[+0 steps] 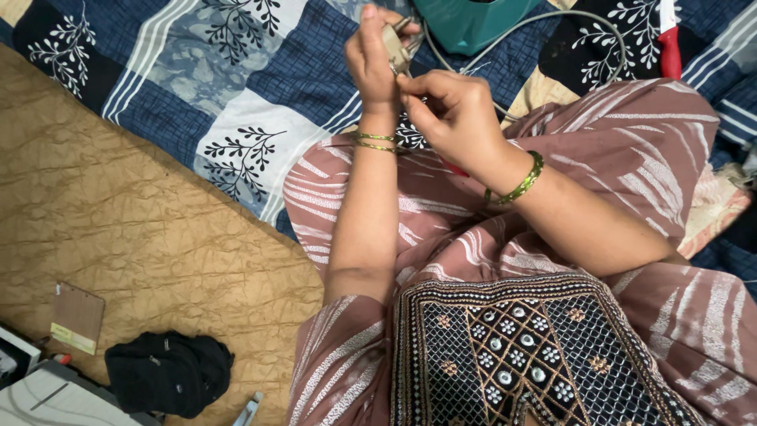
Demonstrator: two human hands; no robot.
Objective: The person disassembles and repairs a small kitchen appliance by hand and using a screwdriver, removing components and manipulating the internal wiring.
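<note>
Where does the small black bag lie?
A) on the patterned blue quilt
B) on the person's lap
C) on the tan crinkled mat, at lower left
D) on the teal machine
C: the black bag rests on the tan crinkled mat, near a small brown notebook.

Soft even indoor light, faint shadows, sharp focus

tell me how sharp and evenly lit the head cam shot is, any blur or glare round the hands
Head view: soft, even indoor light, no harsh shadows and no glare; the left hand and right hand are slightly soft, the small beige plug-like part between them too blurred to make out; the patterned quilt and embroidered dress front look crisp; edges bend a little from the wide lens.
</note>
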